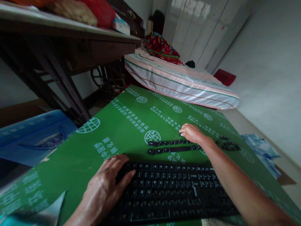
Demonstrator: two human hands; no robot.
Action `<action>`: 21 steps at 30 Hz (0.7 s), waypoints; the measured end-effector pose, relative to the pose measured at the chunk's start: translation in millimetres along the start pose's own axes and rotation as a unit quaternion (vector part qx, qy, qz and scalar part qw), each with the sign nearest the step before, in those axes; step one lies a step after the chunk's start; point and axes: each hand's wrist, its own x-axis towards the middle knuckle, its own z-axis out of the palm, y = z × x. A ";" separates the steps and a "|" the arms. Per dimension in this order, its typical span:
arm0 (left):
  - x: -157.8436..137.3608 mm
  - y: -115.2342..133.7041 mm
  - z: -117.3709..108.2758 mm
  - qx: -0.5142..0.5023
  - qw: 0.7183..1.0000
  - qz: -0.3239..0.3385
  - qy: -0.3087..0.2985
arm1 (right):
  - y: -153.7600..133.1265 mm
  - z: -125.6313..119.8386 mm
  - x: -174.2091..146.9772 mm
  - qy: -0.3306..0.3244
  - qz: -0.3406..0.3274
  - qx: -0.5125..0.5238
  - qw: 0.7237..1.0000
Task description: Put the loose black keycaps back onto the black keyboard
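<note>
A black keyboard (162, 188) lies on the green table, with many keycaps off its nearer rows, where bare sockets show. My left hand (109, 177) grips its left end, the thumb over the keys and the fingers at the far corner. Beyond the keyboard, my right hand (191, 133) pinches a small black keycap (180, 134), mostly hidden by the fingers, just above the table or touching it. Just below that hand are two lines of loose keycaps: a farther row (164, 142) and a nearer row (158, 151) that includes a long space bar (180, 149).
A pile of loose keycaps (229, 145) sits right of my right forearm. The printed green table (122, 119) reaches toward a bed (178, 78). A sewing-machine table (70, 47) stands at the left above a blue bag (44, 135). Crumpled plastic (261, 147) lies at the right.
</note>
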 end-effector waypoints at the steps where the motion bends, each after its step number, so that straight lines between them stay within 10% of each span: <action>1: 0.2 0.4 -0.1 -0.001 1.000 -0.001 -0.002 | -0.4 -0.5 0.0 -0.004 -0.001 -0.004 1.000; 21: 1.2 9.0 -2.5 -0.059 0.995 -0.050 -0.059 | -18.1 -18.0 -11.2 0.069 -0.028 0.016 0.997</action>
